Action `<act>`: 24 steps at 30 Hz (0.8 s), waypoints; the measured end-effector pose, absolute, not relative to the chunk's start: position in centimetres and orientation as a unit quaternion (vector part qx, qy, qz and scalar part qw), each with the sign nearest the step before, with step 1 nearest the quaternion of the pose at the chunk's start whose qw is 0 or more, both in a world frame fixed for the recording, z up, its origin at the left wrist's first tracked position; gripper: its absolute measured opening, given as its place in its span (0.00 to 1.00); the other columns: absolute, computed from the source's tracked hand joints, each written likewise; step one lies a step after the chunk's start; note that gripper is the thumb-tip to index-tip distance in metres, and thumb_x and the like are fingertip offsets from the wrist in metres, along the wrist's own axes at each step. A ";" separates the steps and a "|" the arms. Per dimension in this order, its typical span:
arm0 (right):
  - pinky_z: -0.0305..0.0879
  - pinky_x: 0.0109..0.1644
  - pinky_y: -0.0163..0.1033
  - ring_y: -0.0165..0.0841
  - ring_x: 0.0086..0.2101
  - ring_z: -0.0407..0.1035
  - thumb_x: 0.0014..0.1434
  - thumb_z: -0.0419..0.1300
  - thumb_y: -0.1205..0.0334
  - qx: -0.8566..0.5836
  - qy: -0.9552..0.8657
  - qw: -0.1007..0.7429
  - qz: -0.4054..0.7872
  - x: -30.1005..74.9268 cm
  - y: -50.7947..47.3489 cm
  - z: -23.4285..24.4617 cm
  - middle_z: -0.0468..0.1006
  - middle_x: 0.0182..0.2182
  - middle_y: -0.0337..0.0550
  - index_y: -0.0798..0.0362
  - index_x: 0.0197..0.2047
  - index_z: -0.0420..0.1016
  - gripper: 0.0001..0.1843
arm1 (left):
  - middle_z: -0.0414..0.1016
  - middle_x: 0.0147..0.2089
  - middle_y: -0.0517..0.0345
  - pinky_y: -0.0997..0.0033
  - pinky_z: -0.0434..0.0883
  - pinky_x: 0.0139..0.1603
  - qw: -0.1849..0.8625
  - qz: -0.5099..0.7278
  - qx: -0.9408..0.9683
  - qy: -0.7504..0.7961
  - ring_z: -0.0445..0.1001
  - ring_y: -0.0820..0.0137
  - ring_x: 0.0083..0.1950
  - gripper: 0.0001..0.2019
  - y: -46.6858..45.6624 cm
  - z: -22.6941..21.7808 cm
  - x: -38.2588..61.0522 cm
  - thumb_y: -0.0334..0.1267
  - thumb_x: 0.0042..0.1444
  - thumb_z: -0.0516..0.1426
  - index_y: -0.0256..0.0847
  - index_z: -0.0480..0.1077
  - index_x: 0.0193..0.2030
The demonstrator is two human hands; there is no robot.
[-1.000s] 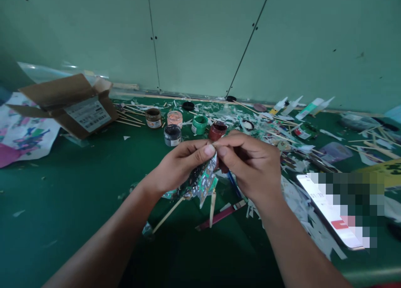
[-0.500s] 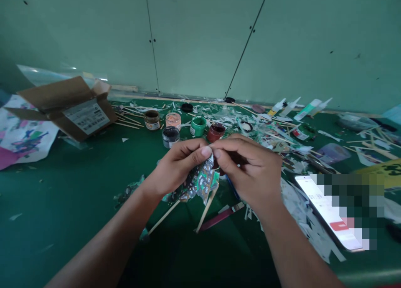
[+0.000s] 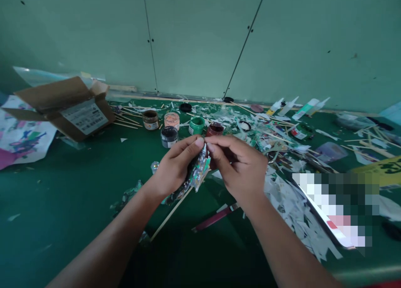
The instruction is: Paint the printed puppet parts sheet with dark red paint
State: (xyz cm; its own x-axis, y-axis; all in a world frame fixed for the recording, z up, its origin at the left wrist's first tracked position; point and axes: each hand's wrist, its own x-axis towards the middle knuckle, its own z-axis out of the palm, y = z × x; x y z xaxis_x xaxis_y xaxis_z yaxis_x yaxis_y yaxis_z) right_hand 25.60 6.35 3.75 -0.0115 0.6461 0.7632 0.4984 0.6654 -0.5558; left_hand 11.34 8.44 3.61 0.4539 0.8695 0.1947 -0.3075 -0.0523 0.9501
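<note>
Both hands meet at the middle of the view over a small painted figure (image 3: pixel 198 174), patterned in black, grey, green and brown, with thin wooden sticks attached below. My left hand (image 3: pixel 180 165) wraps round its body, thumb and finger closed near its top tip. Thumb and forefinger of my right hand (image 3: pixel 239 165) pinch at that same tip; the exact bit between them is hidden. One wooden stick (image 3: pixel 172 213) slants down to the left from the figure. A dark red-handled tool (image 3: pixel 211 219) lies on the table below my right hand.
Paint jars stand behind the hands, among them a green jar (image 3: pixel 196 125) and a black jar (image 3: pixel 169 137). A cardboard box (image 3: pixel 65 106) sits at left. Paper scraps (image 3: pixel 291 213) and a phone (image 3: pixel 332 221) lie at right, glue bottles (image 3: pixel 305 109) farther back.
The figure has turned in my hands, showing a narrower side, and its sticks have swung with it. My right hand has shifted slightly left.
</note>
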 end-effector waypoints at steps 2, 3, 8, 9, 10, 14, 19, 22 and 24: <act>0.72 0.31 0.34 0.28 0.28 0.75 0.61 0.58 0.67 -0.403 -0.706 0.577 0.078 25.6 6.3 3.8 0.82 0.32 0.37 0.49 0.38 0.79 0.07 | 0.58 0.27 0.61 0.74 0.60 0.30 0.625 0.469 0.564 0.266 0.58 0.75 0.29 0.15 8.4 3.6 11.2 0.45 0.62 0.54 0.38 0.62 0.28; 0.72 0.31 0.34 0.28 0.28 0.75 0.61 0.59 0.67 -0.403 -0.705 0.578 0.087 25.6 6.3 3.8 0.82 0.32 0.37 0.49 0.38 0.79 0.07 | 0.58 0.27 0.61 0.74 0.60 0.30 0.621 0.472 0.566 0.269 0.58 0.75 0.29 0.15 8.5 3.6 11.2 0.45 0.61 0.55 0.38 0.63 0.28; 0.73 0.32 0.36 0.29 0.29 0.75 0.60 0.59 0.66 -0.400 -0.704 0.569 0.143 25.8 6.4 3.9 0.82 0.33 0.38 0.49 0.40 0.79 0.07 | 0.58 0.27 0.62 0.74 0.61 0.31 0.632 0.463 0.586 0.208 0.58 0.75 0.29 0.16 8.8 3.8 11.1 0.46 0.62 0.55 0.38 0.62 0.27; 0.72 0.31 0.36 0.29 0.29 0.75 0.60 0.59 0.66 -0.400 -0.704 0.566 0.153 25.9 6.4 3.9 0.82 0.33 0.38 0.49 0.40 0.79 0.08 | 0.58 0.27 0.62 0.74 0.60 0.31 0.631 0.462 0.590 0.203 0.58 0.75 0.29 0.16 8.8 3.8 11.1 0.46 0.62 0.55 0.38 0.62 0.27; 0.72 0.30 0.36 0.28 0.28 0.75 0.59 0.59 0.65 -0.401 -0.704 0.563 0.163 25.9 6.4 4.0 0.82 0.33 0.38 0.48 0.41 0.79 0.08 | 0.58 0.26 0.62 0.74 0.60 0.30 0.627 0.461 0.594 0.206 0.57 0.75 0.28 0.17 8.9 3.9 11.0 0.48 0.62 0.55 0.38 0.63 0.27; 0.68 0.26 0.33 0.25 0.23 0.71 0.59 0.60 0.65 -0.394 -0.707 0.557 0.187 25.9 6.2 4.2 0.81 0.30 0.36 0.49 0.39 0.78 0.06 | 0.57 0.24 0.63 0.73 0.55 0.26 0.588 0.454 0.622 0.249 0.53 0.76 0.26 0.21 9.1 3.9 10.8 0.53 0.60 0.56 0.38 0.62 0.25; 0.63 0.23 0.30 0.24 0.21 0.68 0.59 0.60 0.66 -0.395 -0.715 0.549 0.177 25.8 6.0 4.7 0.75 0.22 0.33 0.51 0.33 0.75 0.03 | 0.55 0.24 0.63 0.71 0.54 0.27 0.575 0.447 0.639 0.247 0.52 0.75 0.26 0.22 9.0 3.7 10.7 0.53 0.61 0.54 0.39 0.58 0.24; 0.62 0.23 0.30 0.23 0.21 0.67 0.59 0.59 0.67 -0.402 -0.719 0.545 0.158 25.9 5.9 4.8 0.75 0.23 0.33 0.52 0.33 0.74 0.04 | 0.52 0.26 0.63 0.71 0.54 0.28 0.591 0.455 0.621 0.241 0.52 0.74 0.28 0.21 8.9 3.5 10.8 0.51 0.62 0.54 0.39 0.58 0.25; 0.63 0.24 0.30 0.24 0.22 0.68 0.59 0.59 0.66 -0.411 -0.722 0.538 0.144 25.9 5.8 4.8 0.77 0.24 0.34 0.51 0.34 0.74 0.04 | 0.50 0.26 0.63 0.71 0.53 0.28 0.602 0.455 0.612 0.235 0.51 0.74 0.27 0.21 8.9 3.5 10.8 0.51 0.61 0.55 0.40 0.57 0.25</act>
State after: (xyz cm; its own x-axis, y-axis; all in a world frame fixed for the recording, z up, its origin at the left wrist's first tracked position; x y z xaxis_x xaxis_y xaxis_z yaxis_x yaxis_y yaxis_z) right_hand 25.85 5.83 4.81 -0.0842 0.7480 0.6583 0.4378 0.6213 -0.6499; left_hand 10.80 8.88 3.50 0.4749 0.8365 0.2735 -0.2604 -0.1633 0.9516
